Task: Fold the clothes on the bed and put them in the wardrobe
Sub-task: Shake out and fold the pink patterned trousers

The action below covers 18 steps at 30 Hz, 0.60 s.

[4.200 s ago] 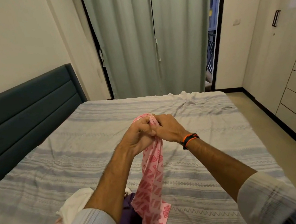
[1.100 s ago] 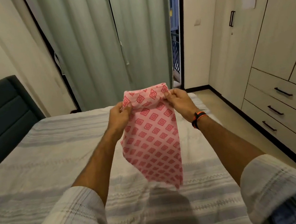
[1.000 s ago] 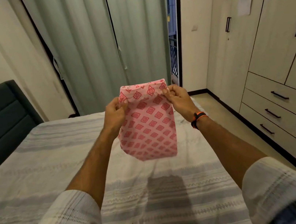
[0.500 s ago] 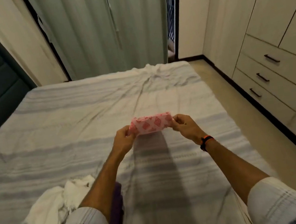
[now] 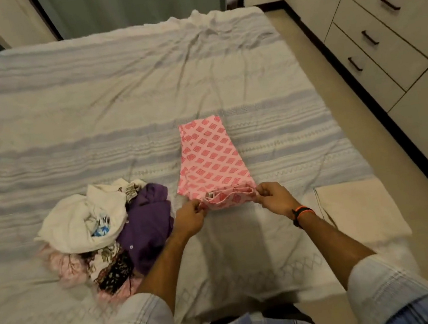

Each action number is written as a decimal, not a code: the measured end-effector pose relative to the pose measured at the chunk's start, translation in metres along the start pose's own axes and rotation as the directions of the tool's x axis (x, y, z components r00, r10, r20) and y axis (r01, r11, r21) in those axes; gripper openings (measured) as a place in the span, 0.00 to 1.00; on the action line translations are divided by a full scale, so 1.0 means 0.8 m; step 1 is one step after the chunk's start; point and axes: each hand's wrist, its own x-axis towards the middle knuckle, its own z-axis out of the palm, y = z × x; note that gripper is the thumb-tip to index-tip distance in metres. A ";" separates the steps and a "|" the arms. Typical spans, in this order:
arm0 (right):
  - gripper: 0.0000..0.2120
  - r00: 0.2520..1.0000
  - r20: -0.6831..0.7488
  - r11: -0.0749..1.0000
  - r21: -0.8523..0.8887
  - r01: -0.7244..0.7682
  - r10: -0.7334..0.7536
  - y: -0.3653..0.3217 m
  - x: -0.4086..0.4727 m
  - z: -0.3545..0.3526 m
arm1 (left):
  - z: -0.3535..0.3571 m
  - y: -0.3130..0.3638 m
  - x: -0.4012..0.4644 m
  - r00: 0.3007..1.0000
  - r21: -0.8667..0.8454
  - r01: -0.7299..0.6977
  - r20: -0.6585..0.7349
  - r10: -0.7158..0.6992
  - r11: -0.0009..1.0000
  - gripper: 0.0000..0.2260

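On the striped bedspread [image 5: 117, 115], toward the right half and laid out lengthwise away from the body: pink diamond-print garment [image 5: 211, 159], folded to a narrow strip, far end flat, near end doubled over into a short band. Pinched at that band's two corners, left hand [image 5: 190, 216] at one and right hand [image 5: 275, 197] at the other, fingers curled in tight on the cloth, nothing else held. Likely mid-fold, with the near end either being rolled forward or drawn up for one more fold. Risk one: uneven pull between the two corners, skewing the strip and leaving the edges out of line. Risk two: layers slipping apart inside the pinch (thin, slick-looking fabric, though hard to judge from here), so that the earlier lengthwise fold opens. Risk three: dragging across the bedspread and rucking both cloth and cover, already creased toward the far end. Just beside on the left, unfolded pile [image 5: 107, 233] of white, purple and patterned clothes, close enough for a sweep of the left forearm to tumble it or snag a sleeve into the fold. Well apart on the right, across the strip of floor: wardrobe [image 5: 388, 33], drawers shut, so a one-handed carry later and a chance of the bundle falling open.
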 end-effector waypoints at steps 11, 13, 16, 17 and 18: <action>0.14 0.994 -0.029 0.994 -0.035 -0.104 0.103 0.053 -0.084 0.045 | 0.040 -0.052 -0.077 0.995 0.007 -0.012 0.102 0.011 1.000 0.08; 0.12 0.995 -0.033 0.994 -0.033 -0.100 0.099 0.060 -0.101 0.047 | 0.050 -0.054 -0.097 0.995 0.009 0.000 0.097 -0.001 1.000 0.09; 0.12 0.995 -0.025 0.994 -0.041 -0.100 0.099 0.070 -0.126 0.047 | 0.067 -0.054 -0.122 0.996 0.029 0.012 0.091 -0.015 0.999 0.09; 0.13 0.995 -0.020 0.995 -0.037 -0.096 0.096 0.074 -0.133 0.047 | 0.071 -0.053 -0.130 0.996 0.030 0.015 0.084 -0.017 0.999 0.09; 0.14 0.996 -0.013 0.995 -0.038 -0.094 0.093 0.079 -0.145 0.045 | 0.079 -0.052 -0.141 0.997 0.025 0.021 0.078 -0.023 0.999 0.10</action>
